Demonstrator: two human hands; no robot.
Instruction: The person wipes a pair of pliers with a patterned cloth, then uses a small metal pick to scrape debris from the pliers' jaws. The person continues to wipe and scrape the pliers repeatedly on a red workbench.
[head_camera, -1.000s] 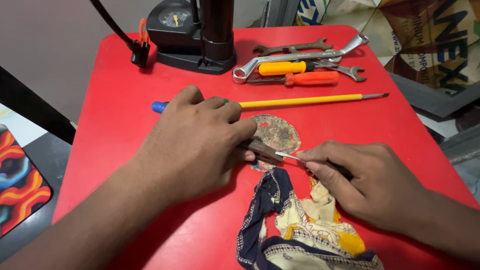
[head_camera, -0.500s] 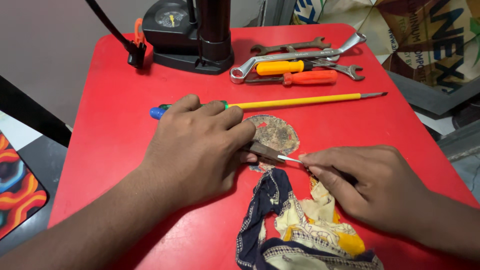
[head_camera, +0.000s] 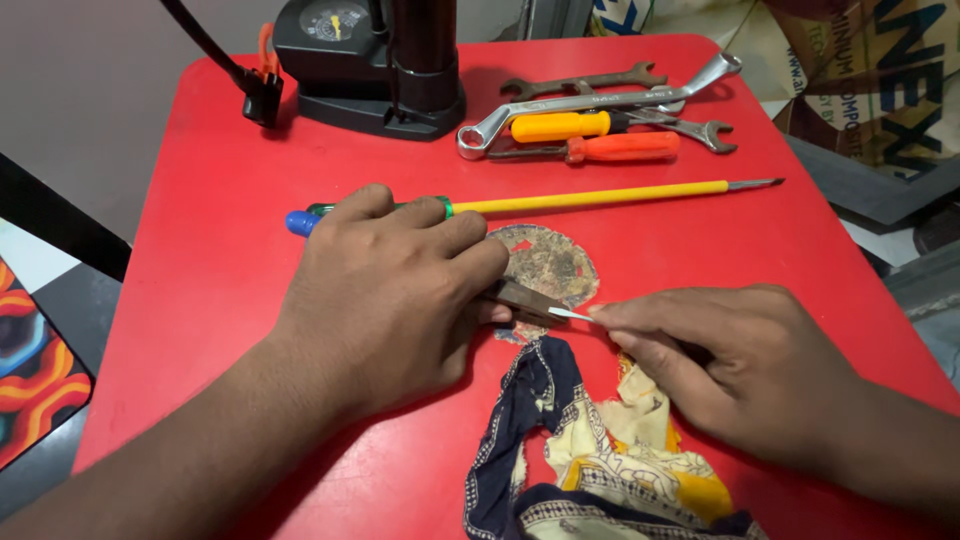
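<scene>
**Two-Hand Hold on a Small Tool over a Rusted Disc**

Left hand (head_camera: 400, 290) laid palm-down on the red surface (head_camera: 200, 280), fingers closed on the dark body of a small tool (head_camera: 520, 298) that projects from under the fingertips. Right hand (head_camera: 720, 360) pinched on the pale, thin tip (head_camera: 570, 314) of the same tool, thumb and forefinger pressed together around it. Both grips clamped; no gap visible between fingers and tool.

Directly behind the two grips: rusted round disc (head_camera: 548, 265), flat on the surface, its near edge under the tool. Directly in front of the grips: patterned cloth (head_camera: 590, 460) in dark blue, cream and yellow, bunched, touching the underside of the right hand.

Beyond the left grip: long yellow screwdriver (head_camera: 600, 199), its blue-green handle partly covered by the knuckles. Farther beyond: steel spanners (head_camera: 590, 100) lying with a yellow-handled and an orange-handled screwdriver (head_camera: 620, 147). Beside those, black pump base with gauge (head_camera: 360, 60).
</scene>
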